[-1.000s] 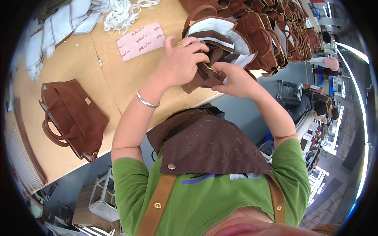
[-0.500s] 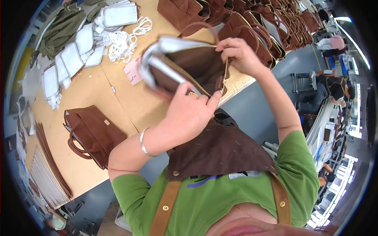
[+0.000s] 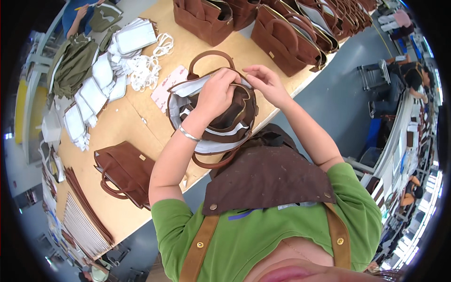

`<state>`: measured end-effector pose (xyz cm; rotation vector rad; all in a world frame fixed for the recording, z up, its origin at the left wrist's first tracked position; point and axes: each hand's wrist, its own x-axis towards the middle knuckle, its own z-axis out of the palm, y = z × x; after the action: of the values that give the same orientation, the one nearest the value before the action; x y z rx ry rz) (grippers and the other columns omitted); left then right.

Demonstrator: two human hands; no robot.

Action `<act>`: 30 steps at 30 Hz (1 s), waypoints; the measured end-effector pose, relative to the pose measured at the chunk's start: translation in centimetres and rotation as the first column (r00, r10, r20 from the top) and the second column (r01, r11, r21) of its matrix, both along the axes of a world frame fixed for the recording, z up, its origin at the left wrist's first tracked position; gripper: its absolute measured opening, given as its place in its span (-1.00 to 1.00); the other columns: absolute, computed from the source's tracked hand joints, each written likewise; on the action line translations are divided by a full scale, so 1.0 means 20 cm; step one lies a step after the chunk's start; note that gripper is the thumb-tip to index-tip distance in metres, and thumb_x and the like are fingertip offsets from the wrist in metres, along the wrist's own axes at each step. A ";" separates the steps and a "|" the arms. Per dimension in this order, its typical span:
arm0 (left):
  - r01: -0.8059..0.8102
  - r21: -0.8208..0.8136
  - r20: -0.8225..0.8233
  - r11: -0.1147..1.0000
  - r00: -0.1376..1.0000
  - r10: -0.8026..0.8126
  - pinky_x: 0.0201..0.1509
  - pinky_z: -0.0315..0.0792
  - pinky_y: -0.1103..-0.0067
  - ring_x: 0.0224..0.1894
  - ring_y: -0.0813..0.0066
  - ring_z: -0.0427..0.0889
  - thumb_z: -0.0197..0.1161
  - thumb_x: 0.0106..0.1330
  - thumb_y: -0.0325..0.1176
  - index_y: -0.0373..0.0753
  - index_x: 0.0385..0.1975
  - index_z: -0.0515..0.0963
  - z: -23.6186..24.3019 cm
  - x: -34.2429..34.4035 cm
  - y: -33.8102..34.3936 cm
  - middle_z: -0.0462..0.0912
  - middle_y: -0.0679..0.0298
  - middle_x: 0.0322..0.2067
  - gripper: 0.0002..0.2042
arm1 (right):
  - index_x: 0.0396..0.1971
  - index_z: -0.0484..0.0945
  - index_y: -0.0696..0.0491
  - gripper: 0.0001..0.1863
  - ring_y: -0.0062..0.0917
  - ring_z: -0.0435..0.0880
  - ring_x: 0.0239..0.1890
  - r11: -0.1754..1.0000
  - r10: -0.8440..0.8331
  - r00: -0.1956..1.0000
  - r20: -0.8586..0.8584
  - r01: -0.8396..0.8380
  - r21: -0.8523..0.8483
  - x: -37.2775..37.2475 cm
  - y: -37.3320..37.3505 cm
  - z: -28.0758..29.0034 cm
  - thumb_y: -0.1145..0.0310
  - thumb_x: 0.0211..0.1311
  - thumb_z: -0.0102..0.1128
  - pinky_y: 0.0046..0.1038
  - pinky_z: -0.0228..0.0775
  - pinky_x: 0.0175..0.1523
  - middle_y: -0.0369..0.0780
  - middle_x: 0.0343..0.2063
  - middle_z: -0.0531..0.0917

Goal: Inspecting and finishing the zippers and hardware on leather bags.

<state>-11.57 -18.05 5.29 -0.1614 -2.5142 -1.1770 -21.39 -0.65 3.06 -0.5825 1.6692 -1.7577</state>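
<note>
A brown handbag (image 3: pixel 252 110) stands mouth-up at the table's near edge. One handle arches at its far side, the other hangs at the near side. White backing shows inside its rim, around a brown inner lining with a gold zipper. My left hand (image 3: pixel 217 94), with a silver bangle on the wrist, reaches over the opening; its curled fingers grip the bag's far rim, the fingertips partly hidden. Beside the rim's right end is my right hand (image 3: pixel 268 85), thumb and fingers apart, holding nothing I can see.
Another brown handbag (image 3: pixel 126 170) lies to the left. Rows of brown bags (image 3: pixel 277 47) fill the far right. White pieces (image 3: pixel 96 87), white cord (image 3: pixel 143 73) and olive fabric (image 3: pixel 73 61) lie far left. Brown strips (image 3: pixel 89 204) lie near left. A person's arm (image 3: pixel 74 27) shows top left.
The handbag has gone from tilted and blurred to standing mouth-up. My left hand moved from its near edge to the far rim; my right hand let go of the zipper edge and moved nearer.
</note>
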 end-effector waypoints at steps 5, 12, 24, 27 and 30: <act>0.029 0.050 0.005 0.998 1.000 -0.029 -0.26 0.44 0.36 -0.31 0.11 0.56 0.22 0.12 -0.53 -0.24 -0.37 0.52 -0.01 0.05 0.03 0.53 0.15 -0.41 -0.90 | -0.03 0.48 0.15 -0.71 -0.74 0.57 -0.37 0.972 0.000 0.948 -0.319 0.074 0.223 0.03 -0.03 0.06 0.51 0.24 0.19 -0.65 0.41 -0.23 -0.33 -0.39 0.63; 0.172 0.101 0.268 0.980 0.944 -0.193 -0.30 0.44 0.45 -0.40 0.24 0.57 0.30 0.11 -0.50 -0.27 -0.42 0.58 0.09 0.12 0.04 0.55 0.17 -0.46 -0.93 | -0.14 0.52 0.15 -0.77 -0.74 0.59 -0.39 0.974 -0.084 0.979 -0.185 0.120 0.191 0.00 -0.08 -0.04 0.58 0.19 0.21 -0.64 0.44 -0.25 -0.30 -0.45 0.66; -0.144 0.458 0.321 0.877 0.947 -0.012 -0.23 0.42 0.65 -0.36 0.67 0.52 0.28 0.21 -0.48 -0.33 -0.33 0.56 -0.05 0.10 -0.07 0.61 0.34 -0.42 -0.90 | -0.15 0.49 0.11 -0.67 -0.67 0.53 -0.33 0.913 -0.281 0.775 -0.566 0.398 0.091 0.00 -0.07 0.04 0.38 0.09 0.35 -0.57 0.40 -0.25 -0.27 -0.34 0.56; -0.156 0.498 0.282 0.853 0.959 0.011 -0.25 0.42 0.66 -0.37 0.69 0.50 0.26 0.23 -0.49 -0.34 -0.33 0.54 -0.04 0.07 -0.08 0.60 0.36 -0.42 -0.91 | -0.17 0.45 0.10 -0.54 -0.57 0.51 -0.33 0.935 -0.091 0.693 -0.715 0.307 0.179 0.19 -0.02 0.19 0.26 -0.04 0.46 -0.54 0.41 -0.26 -0.26 -0.35 0.50; -0.077 0.555 0.275 0.829 0.957 -0.095 -0.26 0.41 0.67 -0.38 0.69 0.49 0.25 0.24 -0.50 -0.35 -0.33 0.53 0.04 0.08 -0.05 0.58 0.38 -0.43 -0.92 | -0.16 0.43 0.10 -0.54 -0.34 0.60 -0.28 0.900 -0.114 0.696 -0.709 0.375 0.224 0.25 -0.06 0.15 0.31 -0.05 0.42 -0.39 0.48 -0.22 -0.15 -0.32 0.57</act>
<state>-9.98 -18.99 6.02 0.1683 -2.2627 -2.0150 -16.35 -1.76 5.98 -0.9450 2.6282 -1.4167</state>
